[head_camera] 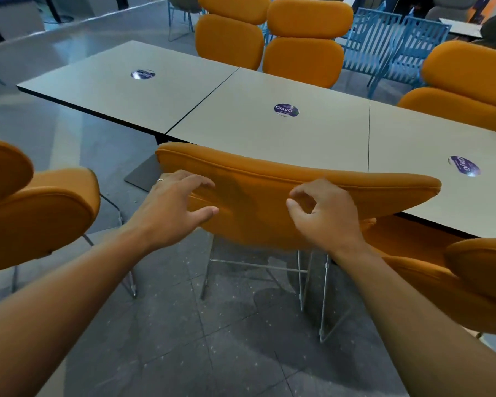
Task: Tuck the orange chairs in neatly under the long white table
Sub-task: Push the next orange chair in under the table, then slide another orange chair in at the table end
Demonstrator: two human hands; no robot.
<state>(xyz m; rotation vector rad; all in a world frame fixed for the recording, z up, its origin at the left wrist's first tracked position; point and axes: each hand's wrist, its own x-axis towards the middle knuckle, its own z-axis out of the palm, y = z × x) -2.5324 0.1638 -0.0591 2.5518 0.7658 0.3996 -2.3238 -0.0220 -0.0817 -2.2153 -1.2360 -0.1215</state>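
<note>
Two hands at the back of an orange chair, beside the long white table.

The table (pixel 269 138) runs across the view. The middle chair (pixel 269 179) stands at its near edge, backrest top overlapping the tabletop and wire legs on the grey floor (pixel 212 353). More orange chairs stand to the left (pixel 40 213), to the right (pixel 470 282) and along the far side (pixel 304 38). The left hand (pixel 172 202) is spread and relaxed against the backrest. The right hand (pixel 327 213) is loosely curled and grips nothing. Whether either touches the backrest is unclear. Round purple stickers (pixel 286 110) mark the tabletop.
</note>
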